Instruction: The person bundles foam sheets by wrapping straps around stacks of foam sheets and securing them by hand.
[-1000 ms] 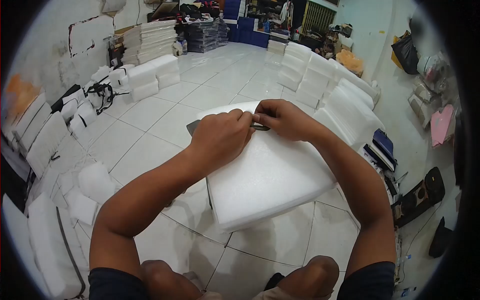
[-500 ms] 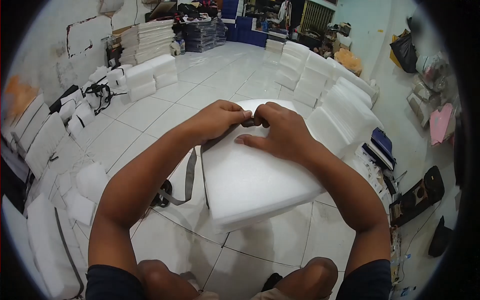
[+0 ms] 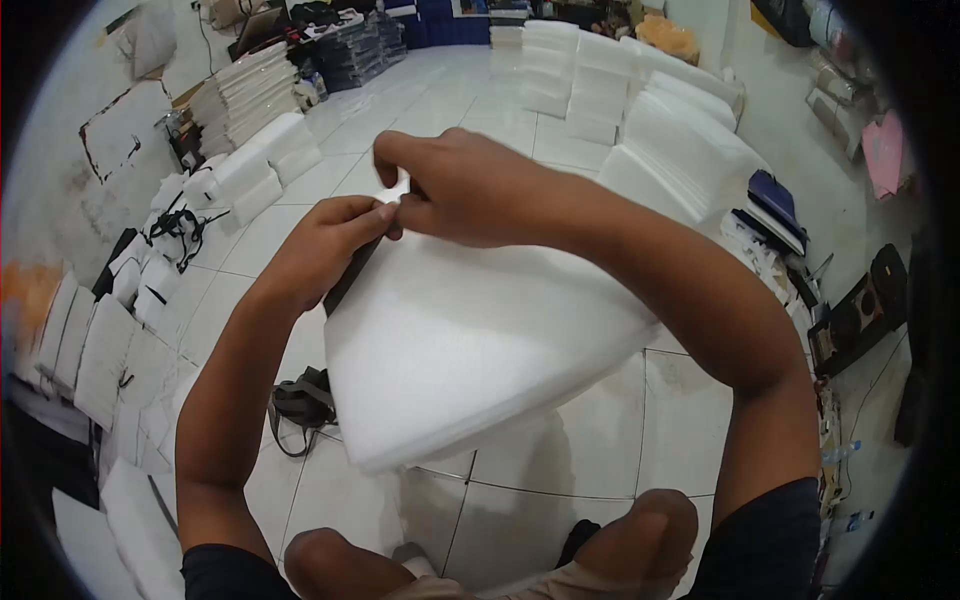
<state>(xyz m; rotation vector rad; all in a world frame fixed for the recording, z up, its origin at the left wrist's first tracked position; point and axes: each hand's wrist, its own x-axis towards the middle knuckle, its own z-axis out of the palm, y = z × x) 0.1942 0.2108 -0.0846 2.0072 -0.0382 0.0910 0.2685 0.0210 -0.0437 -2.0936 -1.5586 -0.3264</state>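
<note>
Fingers of the left hand (image 3: 328, 243) are drawn together in the head view, thumb and forefinger pinching the upper part of a dark strap (image 3: 352, 278). Just beside them, the right hand (image 3: 468, 188) is bent over at the wrist, its forefinger arched outward and the other fingers curled in; its grip is hidden, so I cannot tell whether it holds anything. The tips of the two hands meet or nearly meet.

Directly beneath the fingers, and spreading toward the person and to the right, lies a thick white foam block (image 3: 480, 335), with the strap running along its left edge, below the left fingers. What bears the block cannot be made out. Below the left hand, beside the block's near left corner, a black object (image 3: 304, 398) rests on the tiled floor (image 3: 430, 110) with a grey loop (image 3: 285, 440) at its side. Nearest the person, well back from the fingers, are two bent knees (image 3: 325, 558).

Beyond the fingers to the right stand stacks of white foam (image 3: 690, 150), and past the right forearm lies a dark blue item (image 3: 773, 196). Beyond the left fingers, farther off, is a lower foam stack (image 3: 255, 195), with black straps (image 3: 182, 232) nearer on the left.
</note>
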